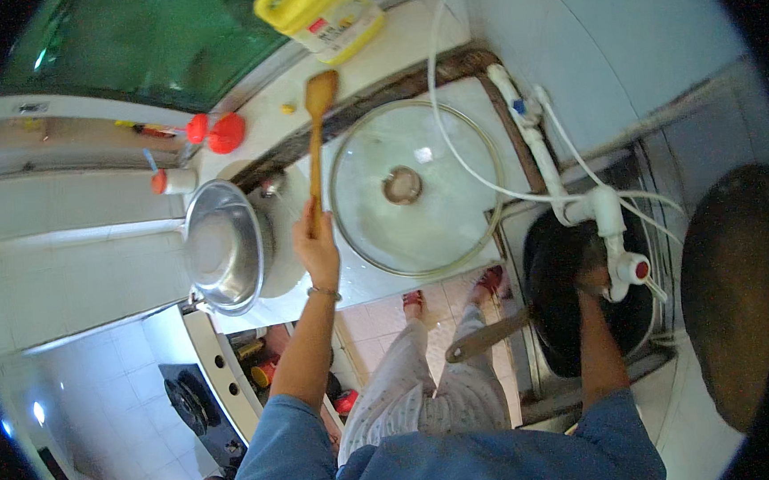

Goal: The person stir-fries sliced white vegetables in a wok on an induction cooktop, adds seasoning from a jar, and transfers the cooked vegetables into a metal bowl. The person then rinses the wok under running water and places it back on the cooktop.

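My left hand (318, 248) grips the handle end of a wooden spatula (315, 144) over the white counter; its blade points toward the window ledge. My right hand (591, 276) reaches into a dark wok (553, 308) that sits in the metal sink (516, 251). Shadow and the faucet partly hide its fingers, so I cannot tell whether it holds anything. The wok's wooden handle (488, 340) sticks out over the sink's edge toward my legs. A large round glass lid (384, 240) with a round knob lies on the counter between my hands.
White pipework with a faucet (631, 269) and a thin white hose (447, 135) crosses above the lid and sink. A steel basin (225, 251) stands at the left, near a red-capped jar (176, 181). A yellow jug (336, 26) is on the ledge. A gas stove (202, 406) lies lower left.
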Tool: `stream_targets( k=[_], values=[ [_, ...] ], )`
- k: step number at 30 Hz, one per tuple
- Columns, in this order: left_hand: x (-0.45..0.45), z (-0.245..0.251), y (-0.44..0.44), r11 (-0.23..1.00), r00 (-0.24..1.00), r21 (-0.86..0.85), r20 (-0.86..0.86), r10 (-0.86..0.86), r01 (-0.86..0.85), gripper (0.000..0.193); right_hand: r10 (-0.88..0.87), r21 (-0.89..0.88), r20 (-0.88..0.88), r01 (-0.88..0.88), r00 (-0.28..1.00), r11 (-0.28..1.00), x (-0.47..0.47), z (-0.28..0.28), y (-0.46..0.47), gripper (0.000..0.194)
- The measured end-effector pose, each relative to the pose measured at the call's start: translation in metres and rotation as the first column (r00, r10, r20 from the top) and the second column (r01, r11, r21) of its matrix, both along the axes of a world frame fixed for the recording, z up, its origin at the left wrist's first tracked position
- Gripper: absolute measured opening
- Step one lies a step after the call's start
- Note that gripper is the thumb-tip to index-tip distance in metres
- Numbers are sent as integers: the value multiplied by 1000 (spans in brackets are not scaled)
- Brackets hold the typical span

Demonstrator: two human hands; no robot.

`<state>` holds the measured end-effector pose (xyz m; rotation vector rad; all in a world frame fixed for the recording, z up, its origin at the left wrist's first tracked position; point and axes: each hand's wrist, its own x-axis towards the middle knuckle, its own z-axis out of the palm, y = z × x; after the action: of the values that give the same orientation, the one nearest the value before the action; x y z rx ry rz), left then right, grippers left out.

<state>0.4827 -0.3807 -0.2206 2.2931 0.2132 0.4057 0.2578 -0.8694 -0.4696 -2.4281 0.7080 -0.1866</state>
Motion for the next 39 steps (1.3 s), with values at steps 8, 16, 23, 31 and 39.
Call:
stream_targets(
  k=[8,16,23,31,39],
  values=[
    [-72,55,-51,957,901,-274,-384,-200,96,39,12,153,-167,14,986,988,-41,21,6,40],
    [-124,94,-161,442,137,-419,-585,-800,793,55,-391,122,70,381,918,916,90,58,34,36],
    [-128,94,-163,476,165,-399,-605,-779,783,50,396,853,-63,-157,916,498,11,160,77,35],
    [-123,97,-166,714,43,-556,-776,-629,426,44,236,182,-447,-170,863,968,-42,85,-32,16],
    [-121,90,-166,650,71,-549,-733,-676,525,47,211,112,-115,-199,971,974,77,78,53,24]
  ],
)
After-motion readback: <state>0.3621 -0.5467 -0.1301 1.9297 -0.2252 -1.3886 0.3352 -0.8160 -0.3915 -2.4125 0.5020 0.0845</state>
